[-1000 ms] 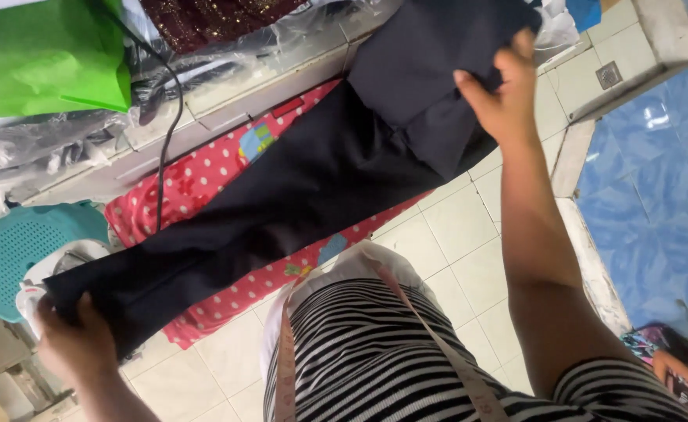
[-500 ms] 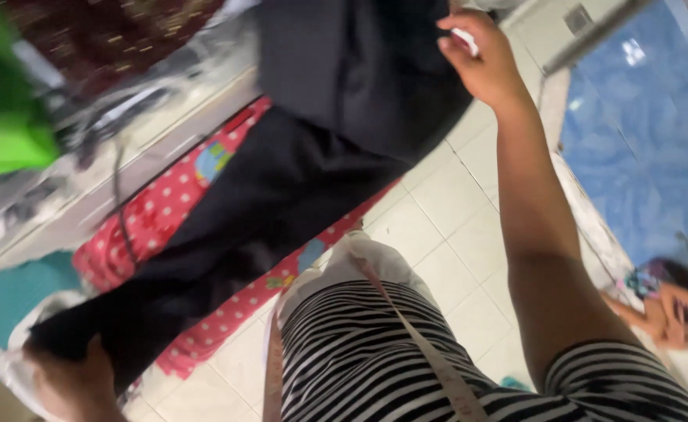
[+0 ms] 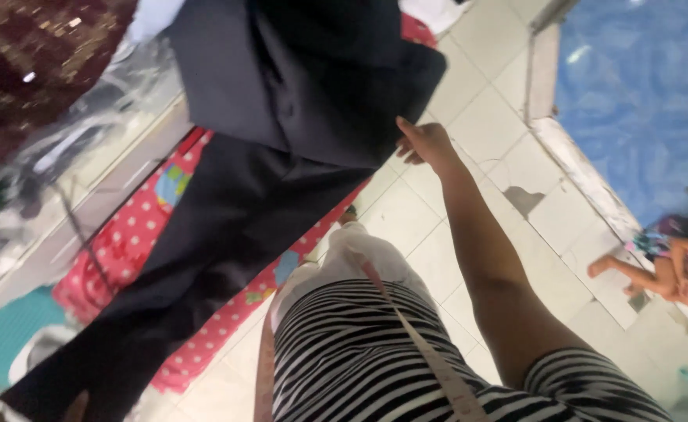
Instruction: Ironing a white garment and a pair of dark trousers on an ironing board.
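A long dark garment (image 3: 242, 219) hangs stretched from the lower left to the top of the view, its upper part folded over on itself. My right hand (image 3: 426, 144) reaches out at arm's length and pinches the folded edge at the garment's right side. Only a sliver of my left hand (image 3: 74, 408) shows at the bottom edge, under the garment's lower end, which it holds. A measuring tape (image 3: 414, 336) hangs over my striped top.
A red cloth with white dots (image 3: 137, 242) lies on the white tiled floor (image 3: 469, 117) beneath the garment. A teal basket (image 3: 8, 332) sits at the lower left. Clear plastic wrapping (image 3: 86, 148) covers goods at the left. A person (image 3: 672, 266) sits by a blue sheet (image 3: 641, 101).
The garment's upper part has been folded further down over itself. My right hand has moved lower and toward the middle of the view. The left hand has slipped almost out of view.
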